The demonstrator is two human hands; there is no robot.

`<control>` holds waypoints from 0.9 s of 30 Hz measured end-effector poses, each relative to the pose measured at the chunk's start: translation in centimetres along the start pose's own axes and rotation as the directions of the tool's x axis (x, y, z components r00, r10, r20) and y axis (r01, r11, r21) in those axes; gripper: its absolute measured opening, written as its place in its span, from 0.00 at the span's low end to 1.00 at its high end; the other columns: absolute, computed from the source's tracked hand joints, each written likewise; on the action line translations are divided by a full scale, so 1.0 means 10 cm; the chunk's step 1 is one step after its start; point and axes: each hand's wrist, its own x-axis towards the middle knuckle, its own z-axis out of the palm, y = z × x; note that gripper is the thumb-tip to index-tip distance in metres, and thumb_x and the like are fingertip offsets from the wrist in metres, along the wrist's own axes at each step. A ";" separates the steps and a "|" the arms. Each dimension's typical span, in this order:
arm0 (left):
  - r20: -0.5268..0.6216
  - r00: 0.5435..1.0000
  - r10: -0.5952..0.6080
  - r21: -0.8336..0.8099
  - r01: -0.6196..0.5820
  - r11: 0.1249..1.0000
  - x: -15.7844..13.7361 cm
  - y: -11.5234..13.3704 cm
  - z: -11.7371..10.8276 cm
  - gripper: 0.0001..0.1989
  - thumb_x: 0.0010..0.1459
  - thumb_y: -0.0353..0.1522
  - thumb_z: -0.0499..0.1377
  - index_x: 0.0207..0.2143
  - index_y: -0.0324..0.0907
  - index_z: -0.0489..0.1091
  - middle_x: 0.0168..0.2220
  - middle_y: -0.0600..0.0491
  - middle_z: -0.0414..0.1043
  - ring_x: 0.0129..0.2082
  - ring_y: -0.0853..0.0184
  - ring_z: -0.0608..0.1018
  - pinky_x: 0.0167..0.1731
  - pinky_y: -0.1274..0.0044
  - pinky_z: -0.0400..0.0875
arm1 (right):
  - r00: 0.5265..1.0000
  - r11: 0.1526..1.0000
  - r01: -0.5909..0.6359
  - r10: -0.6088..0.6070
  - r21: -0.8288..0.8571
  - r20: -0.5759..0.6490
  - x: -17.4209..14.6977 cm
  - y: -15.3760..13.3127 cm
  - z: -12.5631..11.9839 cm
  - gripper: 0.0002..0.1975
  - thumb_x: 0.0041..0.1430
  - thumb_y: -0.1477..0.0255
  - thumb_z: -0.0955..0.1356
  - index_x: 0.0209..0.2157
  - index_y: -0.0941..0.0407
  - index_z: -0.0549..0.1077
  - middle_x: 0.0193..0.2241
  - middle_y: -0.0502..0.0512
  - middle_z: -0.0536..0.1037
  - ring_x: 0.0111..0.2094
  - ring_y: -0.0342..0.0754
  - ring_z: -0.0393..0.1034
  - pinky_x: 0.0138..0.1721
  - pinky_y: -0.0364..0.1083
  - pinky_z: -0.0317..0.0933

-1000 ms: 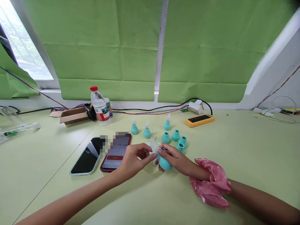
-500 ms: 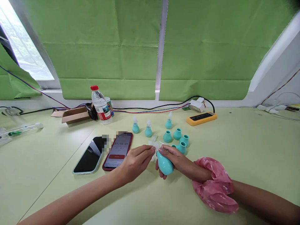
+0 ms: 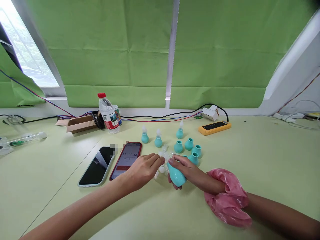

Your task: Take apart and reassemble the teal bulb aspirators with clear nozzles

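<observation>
My right hand (image 3: 188, 168) is wrapped around a shiny turquoise squeeze bulb (image 3: 177, 176), its rounded base tilted down toward me. At the bulb's upper left end, the fingers of my left hand (image 3: 147, 168) are pinched together; what they hold, if anything, is hidden. Small clear plastic pieces (image 3: 162, 169) lie in a loose pile just behind and between the hands. Several open-mouthed turquoise bulbs (image 3: 189, 144) stand beyond my right hand. Farther back are three bulbs with clear nozzle tips fitted, one of them a capped bulb (image 3: 158, 140) behind my left hand.
A phone showing a timer (image 3: 130, 153) lies partly under my left hand, beside a dark-screened phone (image 3: 96, 166). Toward the back stand a water bottle (image 3: 108, 115), an open cardboard box (image 3: 81, 124) and a yellow power strip (image 3: 215, 127). Cables run along the wall.
My left hand has turned slightly, its knuckles rising and its fingers curling in more by the bulb's end. The bulb has tilted a little in my right hand.
</observation>
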 end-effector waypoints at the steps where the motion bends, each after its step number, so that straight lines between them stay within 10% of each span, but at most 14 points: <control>1: 0.014 1.000 -0.003 0.010 0.003 1.000 0.00 0.00 -0.01 0.07 0.56 0.24 0.45 0.35 0.34 0.61 0.25 0.51 0.66 0.23 0.71 0.67 0.21 0.79 0.62 | 1.000 1.000 -0.002 0.002 -0.008 -0.001 0.00 0.00 0.00 0.17 0.52 0.55 0.58 0.27 0.56 0.55 0.18 0.49 0.71 0.14 0.41 0.64 0.14 0.39 0.57; 16: -0.102 0.994 -0.043 0.146 0.058 0.988 -0.01 0.07 0.09 0.07 0.56 0.24 0.43 0.32 0.35 0.59 0.21 0.53 0.64 0.20 0.71 0.67 0.18 0.80 0.60 | 0.998 0.998 0.051 -0.053 -0.048 -0.034 -0.02 -0.03 0.01 0.17 0.51 0.56 0.59 0.25 0.56 0.54 0.17 0.48 0.70 0.14 0.40 0.63 0.13 0.38 0.55; 21: -0.168 0.933 -0.319 -0.136 0.298 0.945 0.04 0.05 0.05 0.07 0.56 0.27 0.45 0.31 0.37 0.61 0.22 0.53 0.69 0.21 0.72 0.71 0.20 0.82 0.63 | 0.997 0.998 0.054 -0.055 -0.028 -0.053 -0.01 -0.02 0.02 0.17 0.50 0.56 0.60 0.25 0.56 0.55 0.17 0.48 0.70 0.13 0.40 0.63 0.13 0.38 0.55; 27: -0.099 0.850 -0.518 -0.632 0.349 0.692 0.06 0.11 -0.01 0.07 0.48 0.32 0.57 0.30 0.37 0.68 0.23 0.53 0.72 0.22 0.73 0.73 0.25 0.82 0.69 | 0.998 0.998 0.069 -0.069 -0.013 -0.012 -0.03 -0.02 0.02 0.16 0.51 0.56 0.59 0.26 0.56 0.55 0.17 0.48 0.71 0.13 0.40 0.63 0.14 0.38 0.56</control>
